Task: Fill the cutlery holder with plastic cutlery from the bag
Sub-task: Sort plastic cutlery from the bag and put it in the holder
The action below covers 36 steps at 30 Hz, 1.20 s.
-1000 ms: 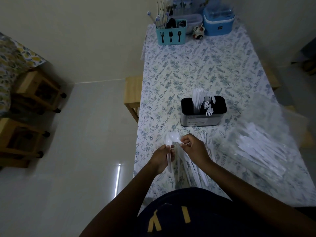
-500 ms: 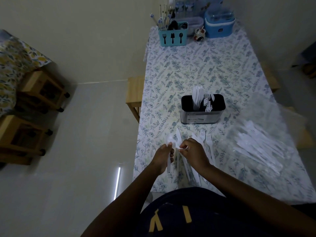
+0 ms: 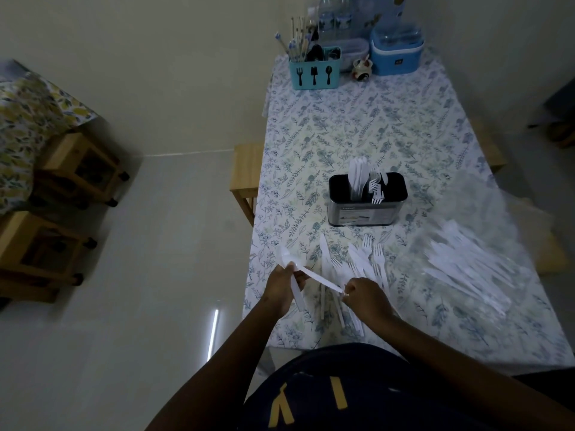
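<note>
Plastic cutlery (image 3: 354, 262) lies loose in a small heap of knives and forks near the front edge of the bench (image 3: 389, 126), between your hands and the cutlery holder (image 3: 367, 209). The holder stands upright about the middle of the bench, with some knives and forks in it, heads up. I judge that it has much room left, so the task is only partly done. The clear bag (image 3: 473, 265) lies by the right edge, with many white pieces inside.

Your left hand (image 3: 280, 290) grips a white spoon (image 3: 289, 261) just below its bowl, and a second white piece seems to hang down from the same grip. Your right hand (image 3: 368, 298) pinches the tail end of the spoon's handle with its fingertips. The spoon therefore spans between both hands, above the front left corner of the bench. I think you hold it this way to gather the spoons in the left hand, so that they can go into the holder together.

The blue caddy (image 3: 314, 74) at the far left corner holds other utensils and is probably not the target.
</note>
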Tool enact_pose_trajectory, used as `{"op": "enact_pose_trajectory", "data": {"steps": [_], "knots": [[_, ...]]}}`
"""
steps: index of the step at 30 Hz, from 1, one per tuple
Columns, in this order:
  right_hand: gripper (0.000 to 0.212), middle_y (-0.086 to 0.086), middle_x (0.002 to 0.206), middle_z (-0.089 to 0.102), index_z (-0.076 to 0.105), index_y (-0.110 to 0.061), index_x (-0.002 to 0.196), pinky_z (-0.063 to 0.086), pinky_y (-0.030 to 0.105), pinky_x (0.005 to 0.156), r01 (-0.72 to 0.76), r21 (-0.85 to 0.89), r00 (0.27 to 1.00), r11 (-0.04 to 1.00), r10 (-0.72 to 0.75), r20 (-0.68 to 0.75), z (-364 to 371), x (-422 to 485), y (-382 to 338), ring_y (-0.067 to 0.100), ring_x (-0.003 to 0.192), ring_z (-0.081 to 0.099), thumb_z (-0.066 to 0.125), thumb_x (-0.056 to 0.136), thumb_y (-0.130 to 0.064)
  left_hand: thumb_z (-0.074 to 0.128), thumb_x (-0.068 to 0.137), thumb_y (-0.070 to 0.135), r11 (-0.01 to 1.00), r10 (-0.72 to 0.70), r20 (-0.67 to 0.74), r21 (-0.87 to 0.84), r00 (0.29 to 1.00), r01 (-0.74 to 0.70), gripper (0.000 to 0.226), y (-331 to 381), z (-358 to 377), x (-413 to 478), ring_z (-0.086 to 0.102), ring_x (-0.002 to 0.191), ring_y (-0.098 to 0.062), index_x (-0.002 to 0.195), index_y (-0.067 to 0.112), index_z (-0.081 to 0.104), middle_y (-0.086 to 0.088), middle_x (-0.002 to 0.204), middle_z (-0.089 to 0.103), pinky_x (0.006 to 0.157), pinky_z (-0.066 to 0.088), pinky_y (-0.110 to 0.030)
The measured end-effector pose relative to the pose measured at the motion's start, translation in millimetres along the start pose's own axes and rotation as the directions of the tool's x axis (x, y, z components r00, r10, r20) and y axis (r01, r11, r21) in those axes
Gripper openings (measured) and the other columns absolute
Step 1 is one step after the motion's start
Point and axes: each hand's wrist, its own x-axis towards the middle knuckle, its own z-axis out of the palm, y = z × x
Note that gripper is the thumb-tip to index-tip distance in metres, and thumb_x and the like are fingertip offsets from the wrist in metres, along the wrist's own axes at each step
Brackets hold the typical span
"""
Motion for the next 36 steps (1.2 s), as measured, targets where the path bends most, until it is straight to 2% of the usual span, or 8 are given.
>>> {"op": "enact_pose_trajectory", "data": {"steps": [4, 9, 13, 18, 22, 27, 31, 36], "knots": [[0.023, -0.004, 0.077, 0.052, 0.048, -0.023, 0.073, 0.045, 0.031, 0.062, 0.036, -0.094, 0.999, 0.995, -0.037, -0.004, 6, -1, 7, 0.017, 0.072, 0.056, 0.071, 0.079, -0.026, 0.043, 0.102, 0.011, 0.998, -0.009, 0.008, -0.056, 1.0, 0.009, 0.018, -1, -2, -2, 0.064, 0.082, -0.029, 0.117, 0.001, 0.047, -0.022, 0.089, 0.064, 0.064, 0.057, -0.028], [0.032, -0.006, 0.07, 0.041, 0.042, -0.019, 0.066, 0.027, 0.023, 0.051, 0.083, -0.199, 0.997, 0.977, -0.083, 0.005, 9, -7, 2, 0.014, 0.066, 0.045, 0.07, 0.078, -0.027, 0.039, 0.102, 0.007, 0.992, -0.024, 0.075, -0.119, 0.997, 0.033, 0.012, 1, -2, -7, 0.063, 0.094, -0.041, 0.106, -0.001, 0.047, -0.03, 0.099, 0.063, 0.085, 0.055, -0.044], [0.036, -0.005, 0.06, 0.034, 0.031, -0.018, 0.054, 0.02, 0.023, 0.044, 0.041, -0.211, 0.999, 0.977, -0.036, 0.027, 10, -5, 1, 0.012, 0.055, 0.038, 0.058, 0.076, -0.012, 0.04, 0.103, 0.012, 0.999, -0.008, 0.027, -0.032, 1.0, 0.009, 0.023, -2, -4, -3, 0.064, 0.087, -0.032, 0.122, -0.001, 0.044, -0.018, 0.084, 0.066, 0.075, 0.055, -0.039], [0.038, -0.003, 0.051, 0.029, 0.028, -0.017, 0.049, 0.018, 0.024, 0.039, -0.023, -0.181, 0.999, 0.983, 0.029, 0.033, 9, -6, -1, 0.008, 0.043, 0.03, 0.058, 0.071, -0.01, 0.049, 0.1, 0.017, 0.999, -0.029, -0.038, 0.021, 0.999, 0.03, 0.012, -6, -4, 5, 0.058, 0.079, -0.025, 0.094, 0.007, 0.048, -0.01, 0.081, 0.052, 0.075, 0.051, -0.034], [0.038, -0.004, 0.052, 0.03, 0.029, -0.017, 0.05, 0.018, 0.023, 0.04, -0.022, -0.217, 0.999, 0.976, 0.028, 0.026, 9, -6, -1, 0.01, 0.046, 0.034, 0.059, 0.073, -0.013, 0.052, 0.099, 0.014, 0.998, -0.057, 0.002, 0.022, 0.998, 0.057, 0.011, -6, -4, 5, 0.051, 0.064, -0.015, 0.104, 0.004, 0.054, -0.006, 0.074, 0.049, 0.059, 0.05, -0.026], [0.041, -0.006, 0.055, 0.033, 0.031, -0.02, 0.051, 0.023, 0.023, 0.044, -0.007, -0.263, 1.0, 0.965, 0.006, -0.008, 8, -9, -3, 0.016, 0.058, 0.045, 0.062, 0.078, -0.02, 0.047, 0.101, 0.025, 0.993, -0.075, 0.083, 0.097, 0.994, 0.067, 0.027, -5, -3, 2, 0.05, 0.059, -0.015, 0.085, 0.006, 0.057, -0.004, 0.07, 0.055, 0.056, 0.047, -0.025], [0.032, -0.003, 0.05, 0.04, 0.041, -0.015, 0.05, 0.025, 0.023, 0.041, -0.028, -0.142, 1.0, 0.989, 0.03, 0.01, 4, -11, -9, 0.01, 0.045, 0.04, 0.064, 0.072, -0.019, 0.042, 0.102, 0.034, 0.984, -0.045, 0.048, 0.174, 0.998, 0.036, 0.037, -4, 0, -2, 0.038, 0.047, -0.01, 0.075, 0.011, 0.049, 0.004, 0.053, 0.044, 0.048, 0.034, -0.022], [0.03, -0.009, 0.049, 0.044, 0.047, -0.022, 0.051, 0.03, 0.021, 0.047, -0.033, 0.233, 0.996, 0.972, 0.053, -0.077, -2, -19, -19, 0.005, 0.046, 0.041, 0.064, 0.07, -0.007, 0.044, 0.102, 0.035, 0.974, -0.051, -0.057, 0.218, 0.997, 0.063, 0.03, -5, 1, 3, 0.033, 0.052, -0.011, 0.089, 0.009, 0.053, 0.001, 0.062, 0.041, 0.048, 0.03, -0.023]]}}
